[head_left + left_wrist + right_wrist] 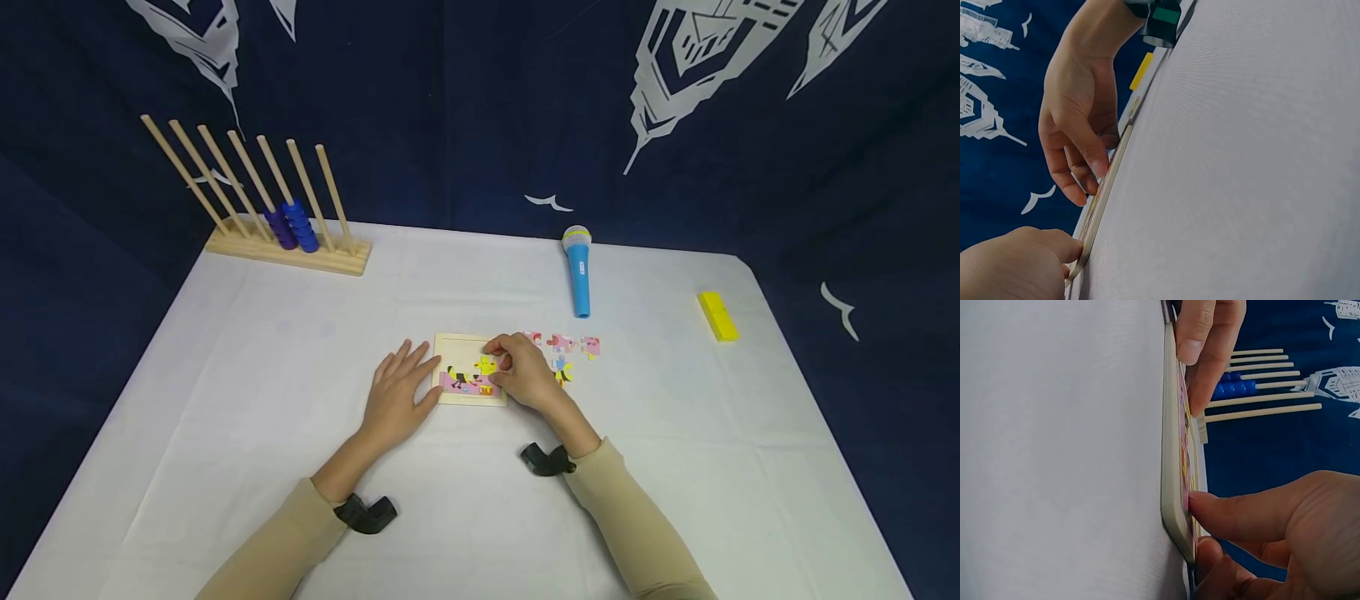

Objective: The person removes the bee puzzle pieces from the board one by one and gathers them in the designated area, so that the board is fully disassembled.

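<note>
A shallow wooden puzzle tray (459,343) lies on the white table, its lower part filled with pink pieces showing bee and yellow figures. My left hand (397,393) rests flat at the tray's left side, fingers spread, thumb at the lower left corner. Over the tray's right side, my right hand (528,375) has bent fingers and pinches a puzzle piece, mostly hidden under them. In the right wrist view, the right thumb (1235,515) touches the pink surface just inside the tray's rim (1171,444).
Several loose puzzle pieces (561,343) lie right of the tray. Behind them is a blue toy microphone (579,271). A yellow block (717,317) sits at far right. A wooden peg rack (288,254) with blue and purple beads stands at back left, before a dark blue curtain (495,108).
</note>
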The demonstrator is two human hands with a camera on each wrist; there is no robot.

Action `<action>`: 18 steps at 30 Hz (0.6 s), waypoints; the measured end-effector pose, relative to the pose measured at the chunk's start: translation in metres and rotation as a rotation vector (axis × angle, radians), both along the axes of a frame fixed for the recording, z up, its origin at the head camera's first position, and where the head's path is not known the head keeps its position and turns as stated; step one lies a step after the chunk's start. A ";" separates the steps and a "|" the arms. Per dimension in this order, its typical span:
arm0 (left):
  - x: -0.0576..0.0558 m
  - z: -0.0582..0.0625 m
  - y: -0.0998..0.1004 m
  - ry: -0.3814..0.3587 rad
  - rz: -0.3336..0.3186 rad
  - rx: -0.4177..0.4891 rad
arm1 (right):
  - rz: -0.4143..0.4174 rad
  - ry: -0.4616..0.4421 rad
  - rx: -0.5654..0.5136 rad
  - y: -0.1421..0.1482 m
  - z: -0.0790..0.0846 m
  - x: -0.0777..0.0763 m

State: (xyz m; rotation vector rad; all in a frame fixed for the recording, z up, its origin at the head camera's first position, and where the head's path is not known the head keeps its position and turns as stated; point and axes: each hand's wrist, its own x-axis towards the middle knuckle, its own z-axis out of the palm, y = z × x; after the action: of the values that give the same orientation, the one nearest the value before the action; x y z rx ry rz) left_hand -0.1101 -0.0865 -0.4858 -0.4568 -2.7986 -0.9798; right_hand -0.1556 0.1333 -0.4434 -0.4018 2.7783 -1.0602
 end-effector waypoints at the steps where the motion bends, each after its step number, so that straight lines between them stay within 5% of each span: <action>1: 0.000 0.000 0.000 0.000 0.000 0.000 | 0.000 -0.002 0.001 0.000 0.000 0.000; 18: 0.000 -0.001 0.000 0.001 0.001 -0.010 | -0.007 -0.020 0.010 -0.001 0.000 0.000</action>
State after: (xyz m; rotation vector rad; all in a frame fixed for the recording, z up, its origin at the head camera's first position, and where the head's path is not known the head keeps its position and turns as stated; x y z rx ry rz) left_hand -0.1105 -0.0869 -0.4864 -0.4572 -2.8037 -0.9657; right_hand -0.1556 0.1325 -0.4431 -0.3790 2.7687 -1.0453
